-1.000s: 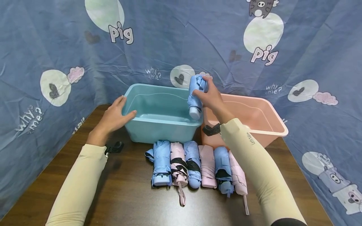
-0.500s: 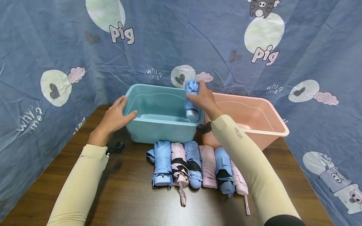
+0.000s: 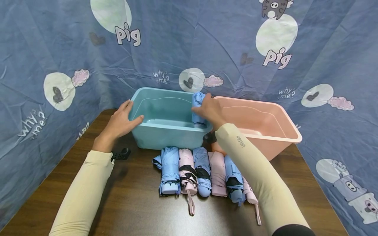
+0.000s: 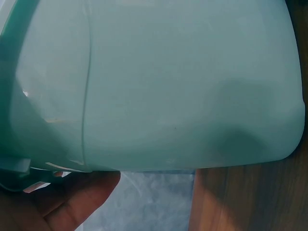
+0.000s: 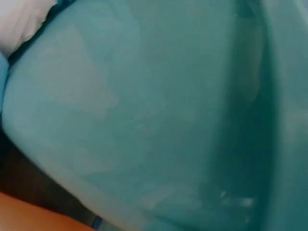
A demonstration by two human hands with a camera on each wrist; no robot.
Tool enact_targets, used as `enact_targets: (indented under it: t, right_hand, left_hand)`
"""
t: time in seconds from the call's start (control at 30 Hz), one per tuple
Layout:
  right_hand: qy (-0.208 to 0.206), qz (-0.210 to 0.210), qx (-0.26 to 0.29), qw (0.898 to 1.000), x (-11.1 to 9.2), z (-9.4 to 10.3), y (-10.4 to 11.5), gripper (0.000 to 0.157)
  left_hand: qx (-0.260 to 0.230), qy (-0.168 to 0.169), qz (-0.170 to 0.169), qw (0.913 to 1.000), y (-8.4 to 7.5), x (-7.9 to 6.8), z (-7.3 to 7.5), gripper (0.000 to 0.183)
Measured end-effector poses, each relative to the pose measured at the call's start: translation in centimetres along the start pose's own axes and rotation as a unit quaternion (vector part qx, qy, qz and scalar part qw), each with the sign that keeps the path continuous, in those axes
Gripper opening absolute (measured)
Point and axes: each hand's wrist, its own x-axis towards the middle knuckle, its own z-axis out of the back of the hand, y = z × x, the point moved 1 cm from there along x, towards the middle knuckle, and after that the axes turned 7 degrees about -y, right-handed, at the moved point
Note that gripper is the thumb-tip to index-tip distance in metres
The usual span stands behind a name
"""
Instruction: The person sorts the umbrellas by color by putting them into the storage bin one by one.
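Note:
My right hand (image 3: 211,110) grips a folded blue umbrella (image 3: 198,98) inside the right end of the teal bin (image 3: 169,135). The umbrella stands nearly upright, its light-blue end down behind the front rim. My left hand (image 3: 118,122) rests at the bin's left end, fingers spread along the rim and thumb near the front corner. In the left wrist view, its fingers (image 4: 89,195) lie at the bin's edge. The right wrist view shows mostly teal bin wall (image 5: 144,96); the umbrella is hidden there.
Folded umbrellas lie in a row in front of the bins, among them a blue one (image 3: 170,168), a pink one (image 3: 218,170) and another blue one (image 3: 233,177). A peach bin (image 3: 273,141) stands right of the teal one. A patterned blue cloth (image 3: 165,39) hangs behind the wooden table (image 3: 141,203).
My right hand has moved left and down with the blue umbrella, from above the teal bin's right rim to inside the bin. My left hand has stayed at the left end.

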Motion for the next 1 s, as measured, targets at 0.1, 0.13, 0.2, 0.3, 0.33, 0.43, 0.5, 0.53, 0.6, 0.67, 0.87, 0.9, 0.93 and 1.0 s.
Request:
enact_targets:
  t: [0.1,0.13,0.2,0.3,0.33,0.43,0.5,0.53,0.6,0.67,0.87,0.9,0.93,1.0]
  right_hand:
    - [-0.014,0.020,-0.040,0.999,-0.2,-0.4,0.0,0.078]
    - [-0.020,0.026,-0.051,0.998,-0.2,-0.5,0.0,0.075]
    - [-0.030,0.037,-0.072,0.996,-0.3,-0.6,0.0,0.069]
    - [-0.032,0.042,-0.081,0.995,-0.2,-0.7,-0.1,0.063]
    - [-0.030,0.041,-0.080,0.995,-0.1,-0.7,-0.2,0.063]
    - [-0.019,0.039,-0.066,0.997,0.0,-0.5,-0.4,0.065]
    - [-0.010,0.040,-0.058,0.997,0.0,-0.4,-0.5,0.068]
    - [-0.006,0.040,-0.054,0.998,0.0,-0.3,-0.6,0.069]
    - [0.001,0.040,-0.054,0.998,0.0,-0.1,-0.8,0.073]
    - [0.009,0.037,-0.043,0.998,0.0,0.1,-1.0,0.078]
    - [0.013,0.036,0.015,0.999,-0.2,0.9,-1.9,0.075]
    - [0.014,0.038,0.023,0.999,-0.2,1.1,-2.1,0.074]
    - [0.015,0.041,0.031,0.999,-0.3,1.2,-2.3,0.072]
    - [0.016,0.056,0.039,0.998,-0.3,1.4,-2.6,0.070]
  left_hand:
    - [-0.002,0.000,0.000,1.0000,-0.2,0.0,-0.1,0.092]
    - [-0.002,0.000,-0.001,1.0000,-0.3,0.0,-0.1,0.092]
    - [-0.004,-0.001,-0.002,1.0000,-0.4,0.0,-0.1,0.092]
    - [-0.003,-0.002,-0.002,1.0000,-0.5,0.1,-0.1,0.092]
    - [-0.003,-0.003,-0.001,1.0000,-0.5,0.1,0.0,0.092]
    - [-0.003,-0.004,0.001,1.0000,-0.5,0.1,0.1,0.092]
    - [-0.003,-0.002,0.002,1.0000,-0.6,0.1,0.1,0.092]
    - [-0.004,-0.001,0.003,1.0000,-0.6,0.1,0.0,0.092]
    - [-0.004,0.001,0.002,1.0000,-0.7,0.0,0.0,0.092]
    - [-0.004,0.002,0.004,1.0000,-0.7,0.0,-0.1,0.092]
    - [-0.003,0.002,0.006,1.0000,-0.7,-0.1,0.0,0.092]
    - [-0.003,0.002,0.006,1.0000,-0.7,-0.1,0.1,0.092]
    - [-0.003,0.003,0.007,1.0000,-0.7,-0.2,0.1,0.092]
    - [-0.001,0.003,0.009,1.0000,-0.7,-0.2,0.1,0.091]
